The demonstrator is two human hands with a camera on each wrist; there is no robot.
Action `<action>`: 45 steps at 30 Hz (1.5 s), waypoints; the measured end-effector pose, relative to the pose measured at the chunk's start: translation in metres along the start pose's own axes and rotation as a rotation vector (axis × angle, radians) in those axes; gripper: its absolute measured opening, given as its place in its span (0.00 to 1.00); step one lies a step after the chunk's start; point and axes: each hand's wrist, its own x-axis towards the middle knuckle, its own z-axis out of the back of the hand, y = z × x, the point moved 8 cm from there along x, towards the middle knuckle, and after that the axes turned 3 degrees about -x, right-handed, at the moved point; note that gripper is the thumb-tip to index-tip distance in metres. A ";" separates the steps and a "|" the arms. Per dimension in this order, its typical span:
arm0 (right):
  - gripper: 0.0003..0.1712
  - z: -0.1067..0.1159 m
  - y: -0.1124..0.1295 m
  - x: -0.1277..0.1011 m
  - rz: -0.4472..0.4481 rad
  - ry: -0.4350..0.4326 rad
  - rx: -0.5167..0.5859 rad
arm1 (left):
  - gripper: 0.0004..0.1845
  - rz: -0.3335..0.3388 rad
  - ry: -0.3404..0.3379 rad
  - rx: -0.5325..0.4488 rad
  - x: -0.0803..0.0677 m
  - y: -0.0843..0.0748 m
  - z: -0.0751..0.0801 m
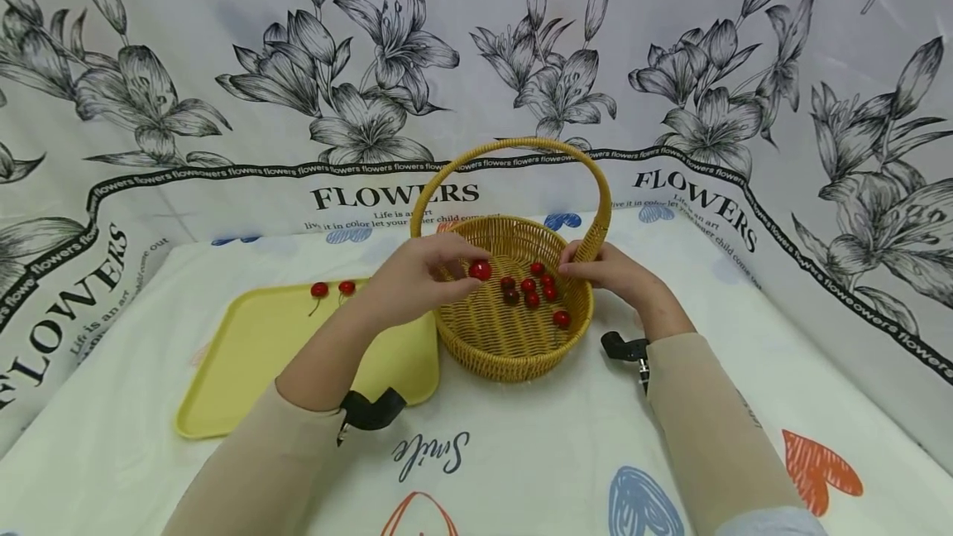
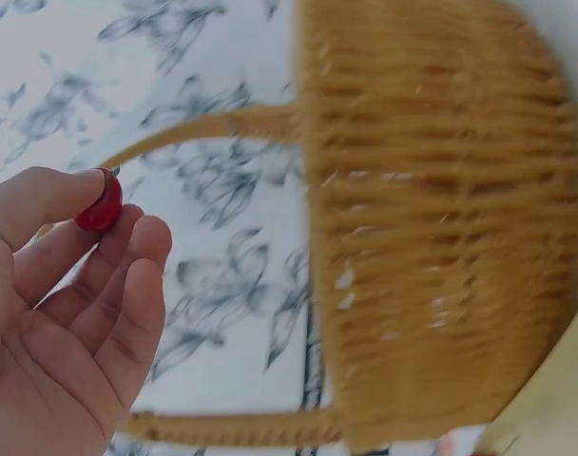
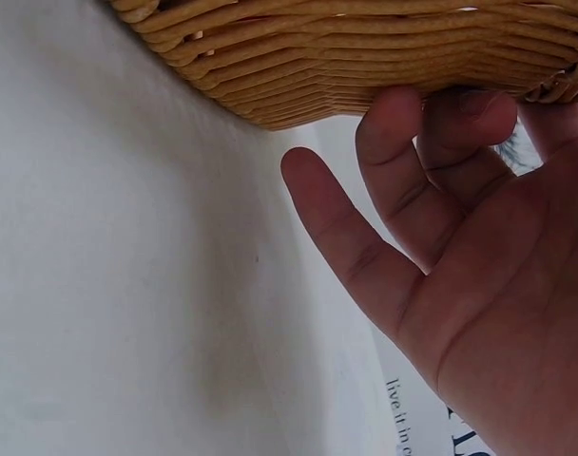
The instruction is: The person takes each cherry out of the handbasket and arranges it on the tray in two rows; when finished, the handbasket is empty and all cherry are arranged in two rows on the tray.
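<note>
Between thumb and fingertips, my left hand pinches a red cherry. It holds this cherry over the left side of a yellow-brown wicker basket. In the left wrist view the same cherry shows clearly, with the other fingers loosely curved. My right hand grips the basket's right rim beside the foot of its tall arched handle. From the right wrist, some of its fingers bend against the woven wall while the little finger points away. Several red cherries lie on the basket floor.
Left of the basket lies a yellow tray, partly behind my left forearm. Two cherries with stems, a left one and a right one, sit near its far edge. A white printed cloth covers the table; a flower-patterned sheet hangs behind.
</note>
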 end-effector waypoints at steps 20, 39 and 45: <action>0.13 0.003 -0.001 -0.001 -0.025 -0.011 -0.011 | 0.17 0.203 -0.283 0.038 -0.036 0.027 0.114; 0.15 0.003 -0.006 -0.001 -0.050 -0.020 -0.010 | 0.27 0.404 -0.390 -0.016 -0.086 0.118 0.183; 0.13 0.002 -0.005 -0.001 -0.052 -0.015 -0.011 | 0.32 0.565 -0.336 0.021 -0.107 0.163 0.188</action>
